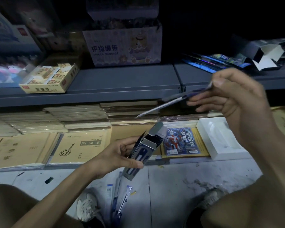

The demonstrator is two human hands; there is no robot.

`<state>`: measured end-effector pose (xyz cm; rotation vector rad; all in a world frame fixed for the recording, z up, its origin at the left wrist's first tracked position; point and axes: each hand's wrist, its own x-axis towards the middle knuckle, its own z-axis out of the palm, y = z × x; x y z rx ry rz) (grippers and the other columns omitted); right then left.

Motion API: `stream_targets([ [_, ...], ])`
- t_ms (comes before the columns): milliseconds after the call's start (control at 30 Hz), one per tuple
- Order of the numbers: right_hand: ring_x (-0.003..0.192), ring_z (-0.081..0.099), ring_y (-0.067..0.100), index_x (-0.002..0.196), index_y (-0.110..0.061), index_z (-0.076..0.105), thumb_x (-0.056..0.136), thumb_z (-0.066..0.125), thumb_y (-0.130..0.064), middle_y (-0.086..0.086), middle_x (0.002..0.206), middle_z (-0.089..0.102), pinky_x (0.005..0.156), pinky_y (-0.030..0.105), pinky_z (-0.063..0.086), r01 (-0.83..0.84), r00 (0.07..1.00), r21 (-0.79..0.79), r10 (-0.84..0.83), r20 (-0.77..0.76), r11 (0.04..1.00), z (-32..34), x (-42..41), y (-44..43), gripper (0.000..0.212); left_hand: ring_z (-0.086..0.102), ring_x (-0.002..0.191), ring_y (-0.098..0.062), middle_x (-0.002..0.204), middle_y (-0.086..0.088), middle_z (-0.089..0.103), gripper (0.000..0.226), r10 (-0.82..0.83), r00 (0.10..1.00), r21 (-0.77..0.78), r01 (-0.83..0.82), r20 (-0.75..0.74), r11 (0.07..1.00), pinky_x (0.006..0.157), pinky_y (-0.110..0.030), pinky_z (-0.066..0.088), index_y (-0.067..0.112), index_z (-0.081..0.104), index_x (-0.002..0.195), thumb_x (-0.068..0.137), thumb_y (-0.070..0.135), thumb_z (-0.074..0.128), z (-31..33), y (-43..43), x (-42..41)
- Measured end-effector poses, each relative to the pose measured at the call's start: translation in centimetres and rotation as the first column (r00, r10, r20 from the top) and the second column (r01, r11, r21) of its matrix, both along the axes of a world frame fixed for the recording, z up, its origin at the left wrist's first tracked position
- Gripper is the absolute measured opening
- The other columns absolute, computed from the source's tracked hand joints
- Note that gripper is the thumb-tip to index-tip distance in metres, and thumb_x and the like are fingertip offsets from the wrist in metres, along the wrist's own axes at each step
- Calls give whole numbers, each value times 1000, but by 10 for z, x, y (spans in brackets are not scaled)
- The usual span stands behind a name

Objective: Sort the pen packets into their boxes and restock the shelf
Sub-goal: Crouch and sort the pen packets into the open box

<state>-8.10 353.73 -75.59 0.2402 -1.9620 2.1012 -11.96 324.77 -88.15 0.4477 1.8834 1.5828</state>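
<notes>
**Inspector:** Start nearest. What is on the floor?

**Assistant:** Loose pen packets (122, 199) lie scattered on the floor (179, 181) between the person's shoes. I judge them not yet sorted.

**Inspector:** The left hand?

**Assistant:** The left hand (118, 155) grips a narrow pen box (141, 153), fingers curled round its body and thumb across the front. The top flap stands open and the mouth tilts up toward the other hand (a sound hold, since it presents the opening for loading).

**Inspector:** And the right?

**Assistant:** The right hand (234, 104) is raised above and to the right of the box. It pinches a pen packet (174, 104) by one end. The free end slants down toward the box mouth but is apart from it. It is blurred, so I cannot tell whether it is one packet or several.

**Inspector:** Stage of work?

**Assistant:** In my judgement, boxing. Restocking is not yet done.

**Inspector:** Beyond the hands?

**Assistant:** The lower shelf carries stacked notebooks (77, 147), a card pack (179, 142) and a white tray (220, 137). The upper shelf (122, 79) holds an eraser carton (51, 78) and a finger-bandage carton (125, 45). At far right, dark packets (220, 61) lie beside an opened empty box (266, 58), probably awaiting the same treatment.
</notes>
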Motion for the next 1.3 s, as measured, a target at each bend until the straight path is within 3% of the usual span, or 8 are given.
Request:
stream_targets([
  [67, 66, 74, 33, 80, -13, 64, 86, 74, -39, 18, 68, 68, 63, 32, 60, 119, 993, 56, -118, -33, 991, -2, 3, 0, 28, 70, 113, -16, 120, 0, 76, 68, 17, 1000, 0, -17, 1, 1000, 91, -29, 55, 19, 59, 137, 79, -12, 78, -1, 0, -2],
  [167, 53, 60, 18, 75, -8, 55, 76, 84, -26, 22, 60, 51, 60, 27, 57, 257, 966, 127, -251, -67, 958, -9, 5, 4, 34, 71, 109, -13, 117, 2, 76, 68, 34, 999, -4, -34, -12, 999, 90, -27, 55, 18, 59, 138, 80, -11, 78, -1, -1, -3],
  [333, 71, 65, 23, 79, -18, 58, 68, 83, -23, 26, 73, 48, 71, 33, 61, 135, 989, 95, -139, 41, 986, -13, 10, 12, 28, 70, 113, -17, 120, 1, 75, 61, 33, 999, 8, -33, -19, 999, 93, -28, 55, 19, 60, 135, 82, -7, 76, -2, -4, -1],
  [433, 70, 71, 13, 83, -13, 55, 72, 76, -12, 0, 69, 60, 73, 34, 64, 101, 993, 33, -103, 64, 994, -14, 13, 15, 24, 68, 116, -20, 123, -3, 74, 58, 37, 999, 6, -37, -24, 999, 94, -29, 55, 17, 59, 137, 86, -4, 74, -2, -7, 0],
  [667, 69, 74, 32, 109, -17, 66, 81, 70, -12, -8, 71, 71, 67, 29, 61, 182, 979, 78, -188, 78, 980, -9, 19, 26, 29, 68, 114, -20, 118, -3, 73, 43, 103, 994, 16, -102, -39, 995, 96, -31, 56, 17, 63, 130, 89, 10, 71, 1, -9, 4],
  [967, 64, 70, 25, 104, -12, 76, 87, 67, -3, 16, 87, 77, 62, 24, 57, 167, 966, 65, -177, 188, 984, -19, 10, 30, 22, 66, 116, -12, 122, 10, 72, 38, 275, 962, -38, -275, -6, 961, 98, -32, 53, 39, 57, 131, 95, 33, 68, -7, -5, -3],
  [1167, 63, 67, 26, 104, -6, 74, 78, 62, -7, 16, 77, 71, 57, 25, 55, 51, 963, -59, -33, 268, 997, -19, 5, 23, 28, 52, 67, -7, 79, 1, 63, 42, 406, 881, -125, -444, -244, 887, 66, -23, 46, 19, 59, 100, 61, 34, 65, -12, 3, -2],
  [1300, 60, 60, 23, 107, 0, 70, 81, 59, -4, 16, 76, 68, 53, 24, 50, -14, 937, -80, 42, 348, 997, -27, -1, 9, 29, 53, 62, -1, 78, 0, 64, 34, 382, 860, -155, -451, -337, 879, 59, -14, 46, 14, 58, 98, 73, 6, 79, -8, 6, -2],
])
